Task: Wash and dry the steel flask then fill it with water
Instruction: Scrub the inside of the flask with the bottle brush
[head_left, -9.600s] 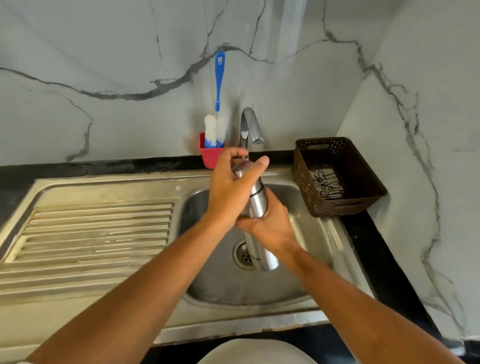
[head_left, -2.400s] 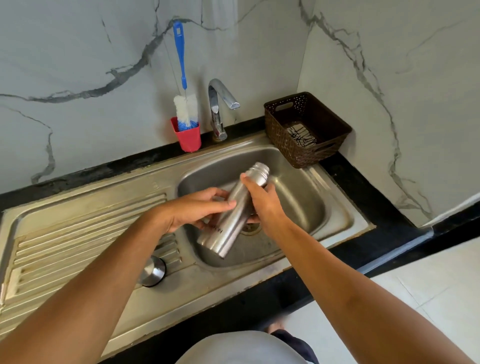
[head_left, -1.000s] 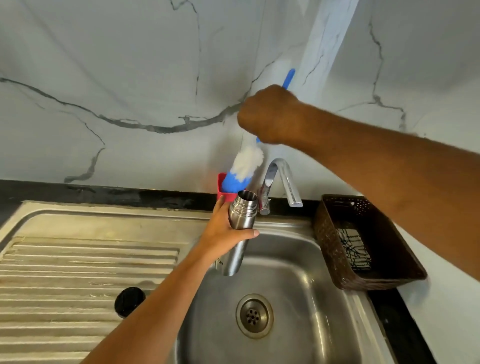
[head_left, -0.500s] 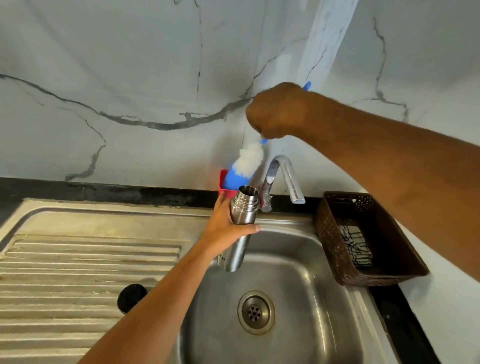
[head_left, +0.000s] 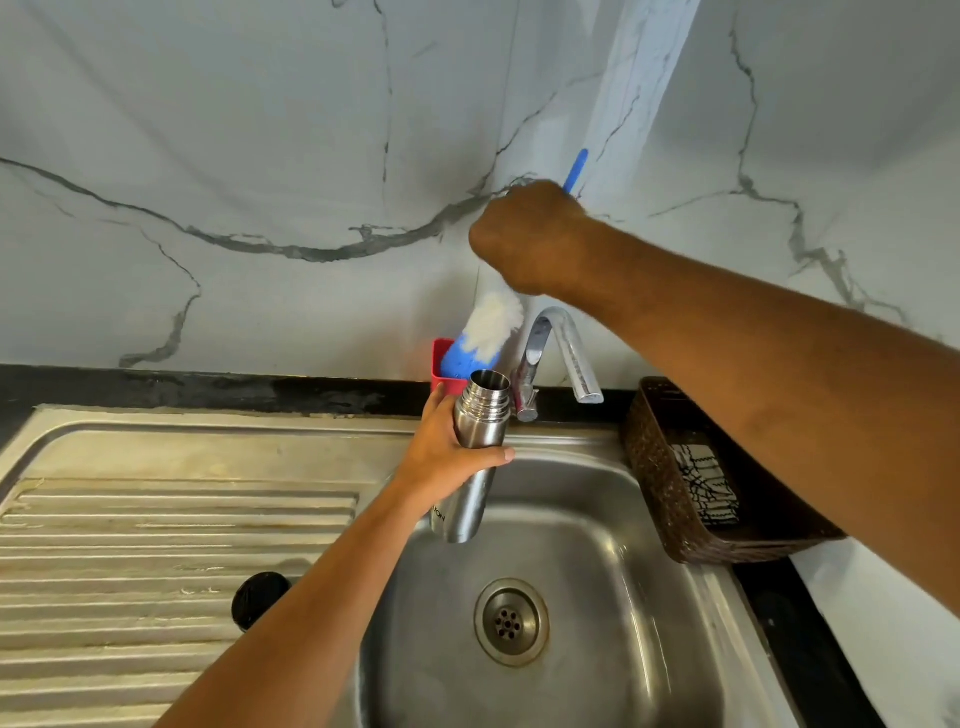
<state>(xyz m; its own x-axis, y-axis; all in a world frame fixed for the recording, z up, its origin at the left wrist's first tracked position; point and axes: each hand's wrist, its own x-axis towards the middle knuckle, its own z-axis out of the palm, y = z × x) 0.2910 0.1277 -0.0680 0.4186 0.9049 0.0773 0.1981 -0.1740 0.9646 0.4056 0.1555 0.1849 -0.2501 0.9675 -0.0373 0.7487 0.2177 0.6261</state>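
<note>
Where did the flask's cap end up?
The cap lies on the ribbed drainboard left of the basin, just beside the person's left forearm, well below the flask held in the left hand.

Flask lettering: dark print low on the steel flask (head_left: 470, 499) — only "ON" readable; the rest hidden; other text: none legible
</note>
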